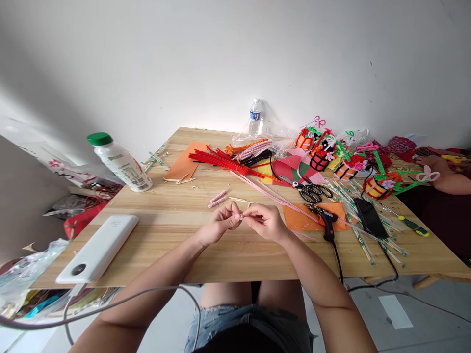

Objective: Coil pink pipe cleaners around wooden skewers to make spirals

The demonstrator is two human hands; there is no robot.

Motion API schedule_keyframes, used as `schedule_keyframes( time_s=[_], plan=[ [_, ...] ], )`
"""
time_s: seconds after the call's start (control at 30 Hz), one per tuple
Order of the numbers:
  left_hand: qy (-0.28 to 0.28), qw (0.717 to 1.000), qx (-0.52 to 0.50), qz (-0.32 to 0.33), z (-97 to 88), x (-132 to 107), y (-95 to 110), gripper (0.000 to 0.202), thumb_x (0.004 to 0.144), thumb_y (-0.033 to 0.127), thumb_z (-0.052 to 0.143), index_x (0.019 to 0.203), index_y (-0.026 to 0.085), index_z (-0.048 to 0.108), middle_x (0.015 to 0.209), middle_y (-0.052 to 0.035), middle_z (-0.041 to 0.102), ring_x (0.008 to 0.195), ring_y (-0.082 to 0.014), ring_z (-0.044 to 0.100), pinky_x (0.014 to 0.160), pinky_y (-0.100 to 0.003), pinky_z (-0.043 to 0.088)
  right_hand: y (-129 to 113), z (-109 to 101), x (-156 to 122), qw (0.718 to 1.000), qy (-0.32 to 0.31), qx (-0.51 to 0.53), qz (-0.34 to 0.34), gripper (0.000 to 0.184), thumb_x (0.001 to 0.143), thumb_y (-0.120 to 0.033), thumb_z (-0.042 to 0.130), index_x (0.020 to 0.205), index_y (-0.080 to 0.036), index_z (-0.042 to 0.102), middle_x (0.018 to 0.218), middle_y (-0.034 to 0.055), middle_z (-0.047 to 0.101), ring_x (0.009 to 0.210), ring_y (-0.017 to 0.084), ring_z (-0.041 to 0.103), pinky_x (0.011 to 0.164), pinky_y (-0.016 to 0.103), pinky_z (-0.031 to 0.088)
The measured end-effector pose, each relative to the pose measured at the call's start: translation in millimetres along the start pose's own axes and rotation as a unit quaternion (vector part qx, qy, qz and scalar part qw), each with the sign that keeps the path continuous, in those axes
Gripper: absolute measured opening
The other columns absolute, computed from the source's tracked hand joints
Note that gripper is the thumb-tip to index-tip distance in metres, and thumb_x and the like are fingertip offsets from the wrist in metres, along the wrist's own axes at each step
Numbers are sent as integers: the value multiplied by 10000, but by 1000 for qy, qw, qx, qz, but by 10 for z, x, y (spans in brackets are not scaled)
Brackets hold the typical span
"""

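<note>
My left hand (225,221) and my right hand (265,220) meet above the front middle of the table. Both are closed in a pinch, fingertips almost touching, on a small pale-pink piece of pipe cleaner (241,217), mostly covered by the fingers. Just beyond the left hand lie two coiled pink pipe cleaners (218,199) side by side. Thin wooden sticks (240,200) rest behind the fingers. Long straight pink pipe cleaners (274,195) run diagonally behind the right hand, towards an orange sheet (298,215).
A glue gun (327,219), black scissors (312,191), a phone (370,217) and a screwdriver (414,225) lie right. Red pipe cleaners (224,161) and small flower baskets (348,166) stand behind. Left are a bottle (123,164) and a white power bank (99,249). Another person's arm (451,176) shows far right.
</note>
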State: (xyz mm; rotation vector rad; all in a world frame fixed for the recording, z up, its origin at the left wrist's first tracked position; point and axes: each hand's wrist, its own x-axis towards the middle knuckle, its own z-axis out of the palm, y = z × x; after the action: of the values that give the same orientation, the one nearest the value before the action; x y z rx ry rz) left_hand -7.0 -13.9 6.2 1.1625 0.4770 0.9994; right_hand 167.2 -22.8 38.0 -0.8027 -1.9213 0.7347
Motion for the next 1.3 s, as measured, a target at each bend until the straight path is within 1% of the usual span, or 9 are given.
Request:
schedule_keyframes(
  time_s=[0.1, 0.2, 0.3, 0.43, 0.6, 0.7, 1.0, 1.1, 1.3],
  plan=[
    [16, 999, 30, 29, 12, -7, -10, 332, 792, 430, 676, 753, 167, 476, 557, 67, 383, 471, -51, 288, 472, -197, 216, -20, 4, -4, 1000, 15, 9, 13, 166, 830, -313, 587, 775, -175, 661, 651, 30, 639, 508, 100, 470, 489, 232, 372],
    [40, 990, 106, 89, 31, -26, 19, 253, 826, 391, 646, 855, 177, 514, 681, 19, 501, 581, -87, 438, 550, -218, 350, -23, 11, -9, 997, 17, 51, 55, 152, 810, -313, 602, 775, -171, 643, 643, 21, 626, 500, 95, 461, 470, 224, 360],
    [57, 953, 247, 168, 36, -48, 54, 186, 855, 352, 609, 872, 177, 548, 771, -29, 575, 705, -136, 532, 668, -279, 431, -16, 25, -7, 989, 8, 107, 101, 148, 794, -308, 619, 770, -163, 608, 563, -17, 550, 465, 77, 401, 444, 208, 314],
    [81, 907, 352, 218, 18, -66, 15, 160, 891, 337, 546, 897, 177, 561, 756, -45, 602, 648, -141, 542, 614, -277, 427, -20, 47, 9, 974, -7, 164, 155, 180, 776, -325, 637, 768, -164, 557, 533, -48, 499, 438, 64, 371, 427, 197, 287],
    [74, 933, 296, 193, 20, -72, -95, 178, 918, 345, 503, 969, 175, 517, 819, -55, 595, 704, -145, 577, 627, -272, 457, -41, 51, 21, 970, -10, 174, 168, 198, 771, -334, 647, 787, -169, 537, 587, -29, 559, 474, 81, 477, 462, 205, 372],
    [64, 949, 246, 185, 49, -71, -104, 172, 917, 344, 513, 942, 175, 496, 792, -33, 579, 709, -134, 573, 641, -260, 463, -31, 42, 21, 966, -22, 183, 182, 202, 780, -345, 643, 803, -172, 542, 661, -9, 604, 439, 67, 469, 420, 198, 361],
    [52, 979, 122, 156, 142, -54, -68, 214, 899, 364, 558, 858, 174, 467, 671, 26, 520, 585, -79, 466, 561, -207, 385, 8, 47, 40, 954, -26, 227, 195, 235, 754, -371, 676, 770, -172, 551, 560, -54, 504, 410, 61, 413, 394, 192, 322],
    [44, 987, 83, 134, 144, -50, -77, 230, 905, 370, 547, 827, 176, 453, 585, 66, 430, 507, -57, 374, 495, -184, 312, -15, 42, 40, 966, -18, 195, 169, 201, 778, -344, 651, 764, -172, 548, 616, -34, 521, 447, 63, 421, 410, 193, 313],
    [-14, 999, -2, 41, 110, -21, -37, 273, 884, 397, 571, 811, 184, 416, 528, 95, 374, 428, -38, 281, 437, -167, 224, -30, 13, 49, 996, 16, 74, 42, 115, 804, -250, 617, 739, -162, 582, 738, 18, 539, 610, 105, 476, 520, 224, 370]
  ],
)
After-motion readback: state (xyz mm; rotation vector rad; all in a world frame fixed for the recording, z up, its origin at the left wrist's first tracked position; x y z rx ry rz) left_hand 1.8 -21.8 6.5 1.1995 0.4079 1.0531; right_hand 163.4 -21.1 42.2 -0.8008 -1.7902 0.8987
